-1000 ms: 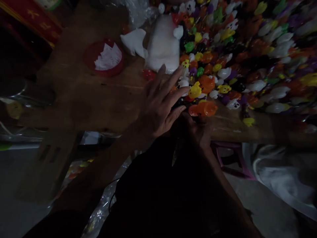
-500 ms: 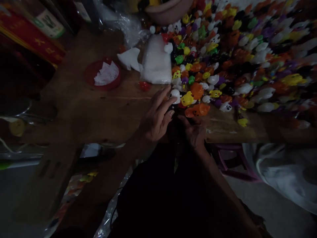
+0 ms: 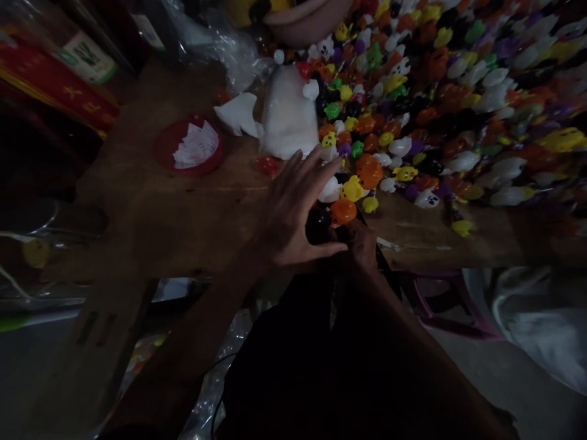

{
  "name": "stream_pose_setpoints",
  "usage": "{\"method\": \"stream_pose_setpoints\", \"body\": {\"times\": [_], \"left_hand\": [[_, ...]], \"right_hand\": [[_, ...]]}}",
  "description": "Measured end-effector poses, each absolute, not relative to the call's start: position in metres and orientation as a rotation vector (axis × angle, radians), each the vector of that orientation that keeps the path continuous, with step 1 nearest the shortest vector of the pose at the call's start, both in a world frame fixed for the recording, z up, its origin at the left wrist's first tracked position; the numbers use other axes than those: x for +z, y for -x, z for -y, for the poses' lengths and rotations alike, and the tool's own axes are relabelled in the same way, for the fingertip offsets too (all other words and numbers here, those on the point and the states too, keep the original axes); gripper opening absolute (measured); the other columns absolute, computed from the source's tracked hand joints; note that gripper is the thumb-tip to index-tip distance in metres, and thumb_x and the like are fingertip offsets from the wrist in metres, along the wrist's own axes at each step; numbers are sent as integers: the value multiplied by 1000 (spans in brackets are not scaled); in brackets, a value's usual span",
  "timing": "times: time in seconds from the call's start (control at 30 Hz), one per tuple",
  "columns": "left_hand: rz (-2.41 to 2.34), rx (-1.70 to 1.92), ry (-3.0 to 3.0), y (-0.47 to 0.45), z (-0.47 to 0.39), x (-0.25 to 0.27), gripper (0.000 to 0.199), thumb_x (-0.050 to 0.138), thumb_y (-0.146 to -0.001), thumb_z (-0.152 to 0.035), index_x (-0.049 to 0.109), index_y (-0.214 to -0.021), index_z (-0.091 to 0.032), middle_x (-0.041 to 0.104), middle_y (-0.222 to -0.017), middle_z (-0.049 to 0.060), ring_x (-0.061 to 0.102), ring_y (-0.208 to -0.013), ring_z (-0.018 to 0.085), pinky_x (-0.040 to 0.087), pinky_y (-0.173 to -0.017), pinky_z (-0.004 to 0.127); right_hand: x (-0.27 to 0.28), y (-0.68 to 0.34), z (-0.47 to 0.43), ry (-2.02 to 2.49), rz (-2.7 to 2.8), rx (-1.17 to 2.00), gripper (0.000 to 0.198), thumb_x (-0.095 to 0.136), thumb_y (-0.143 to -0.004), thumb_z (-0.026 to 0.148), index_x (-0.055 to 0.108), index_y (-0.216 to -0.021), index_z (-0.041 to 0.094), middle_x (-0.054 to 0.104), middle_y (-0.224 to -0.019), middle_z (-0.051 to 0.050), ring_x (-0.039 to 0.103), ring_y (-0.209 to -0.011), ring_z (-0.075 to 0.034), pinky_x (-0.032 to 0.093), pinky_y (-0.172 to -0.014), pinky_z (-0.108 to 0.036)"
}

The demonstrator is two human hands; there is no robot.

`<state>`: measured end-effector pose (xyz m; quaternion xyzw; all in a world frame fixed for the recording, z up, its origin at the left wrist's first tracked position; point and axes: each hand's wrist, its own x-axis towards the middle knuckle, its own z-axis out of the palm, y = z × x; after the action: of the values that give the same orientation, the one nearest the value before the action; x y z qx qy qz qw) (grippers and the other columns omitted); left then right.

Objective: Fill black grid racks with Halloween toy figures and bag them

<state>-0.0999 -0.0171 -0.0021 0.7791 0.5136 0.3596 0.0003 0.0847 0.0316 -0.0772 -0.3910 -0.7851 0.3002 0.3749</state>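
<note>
1. Left hand open, fingers spread, thumb apart, curved around a black toy; contact unclear
2. Right hand bent near the table's front edge, fingers in shadow; cannot tell whether it grips
3. Orange toy between the hands, right of the black one
4. Yellow toy just beyond; toy heap spreads far right
5. White bundle lies beyond left hand
6. Red bowl with paper slips sits left on wooden table
</note>
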Motion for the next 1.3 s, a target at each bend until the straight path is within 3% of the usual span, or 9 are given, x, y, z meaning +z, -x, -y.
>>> {"method": "stream_pose_setpoints", "body": {"times": [0.07, 0.23, 0.37, 0.43, 0.5, 0.8, 1.0, 1.07, 1.3], "left_hand": [[-1701, 1032, -2430, 96, 9, 2, 101, 84, -79, -64, 36, -160, -26, 38, -170, 13, 32, -160, 40, 31, -132, 58], [-1602, 1034, -2392, 85, 1, -3, 46, 70, -96, -27, 61, -141, -21, 60, -153, 11, 58, -142, 26, 49, -121, 42], [-1540, 1205, -2382, 85, 0, -14, 29, 69, -96, -29, 71, -125, -22, 63, -149, 10, 64, -135, 26, 54, -116, 41], [-1565, 1242, -2349, 85, -2, -17, 24, 70, -95, -32, 72, -117, -22, 65, -146, 11, 65, -132, 28, 55, -113, 43], [-1578, 1226, -2340, 84, -4, -18, 23, 72, -94, -34, 72, -113, -22, 66, -145, 10, 67, -130, 29, 57, -110, 44], [-1620, 1050, -2436, 77, 5, -9, 19, 66, -99, -28, 65, -117, -25, 65, -147, 7, 66, -131, 30, 54, -113, 50], [-1650, 981, -2665, 89, 6, 5, 30, 75, -93, -28, 63, -121, -26, 67, -145, 8, 71, -123, 30, 60, -105, 46], [-1633, 875, -2739, 93, 5, 7, 36, 76, -91, -30, 62, -123, -26, 66, -146, 7, 71, -123, 31, 61, -104, 48], [-1566, 1014, -2704, 87, 3, -3, 25, 66, -97, -29, 61, -121, -24, 66, -145, 15, 70, -126, 33, 60, -105, 53]], "right_hand": [[-84, -83, -33, 986, 1988, 728, 38, 54, -100, 54, 69, -87, 21, 70, -82, -7, 63, -75, -20, 53, -71, -31], [-94, -76, -30, 1012, 1999, 688, 27, 57, -99, 43, 70, -91, 20, 73, -88, -9, 67, -82, -22, 57, -79, -34], [-86, -84, -29, 989, 2101, 723, 16, 63, -96, 30, 72, -100, 18, 76, -99, -11, 70, -91, -23, 58, -84, -34], [-77, -105, -32, 1007, 2089, 665, 20, 60, -96, 25, 73, -110, 19, 77, -105, -10, 71, -96, -23, 57, -87, -34], [-68, -139, -40, 1109, 2002, 524, 26, 56, -97, 24, 74, -115, 22, 77, -109, -9, 71, -98, -23, 57, -89, -35], [-39, -255, -112, 1699, 1959, -84, 30, 48, -98, 27, 77, -99, 18, 74, -101, -14, 65, -90, -26, 45, -76, -34], [-48, -252, -145, 1872, 2187, -203, 47, 45, -94, 16, 72, -133, 18, 69, -118, -18, 58, -109, -31, 40, -86, -38], [-55, -252, -153, 1862, 2166, -220, 48, 43, -96, 16, 71, -135, 19, 67, -121, -18, 57, -109, -31, 40, -86, -38], [-43, -258, -163, 1699, 2140, -282, 33, 48, -94, 17, 76, -111, 16, 68, -110, -17, 57, -92, -27, 37, -76, -36]]}}
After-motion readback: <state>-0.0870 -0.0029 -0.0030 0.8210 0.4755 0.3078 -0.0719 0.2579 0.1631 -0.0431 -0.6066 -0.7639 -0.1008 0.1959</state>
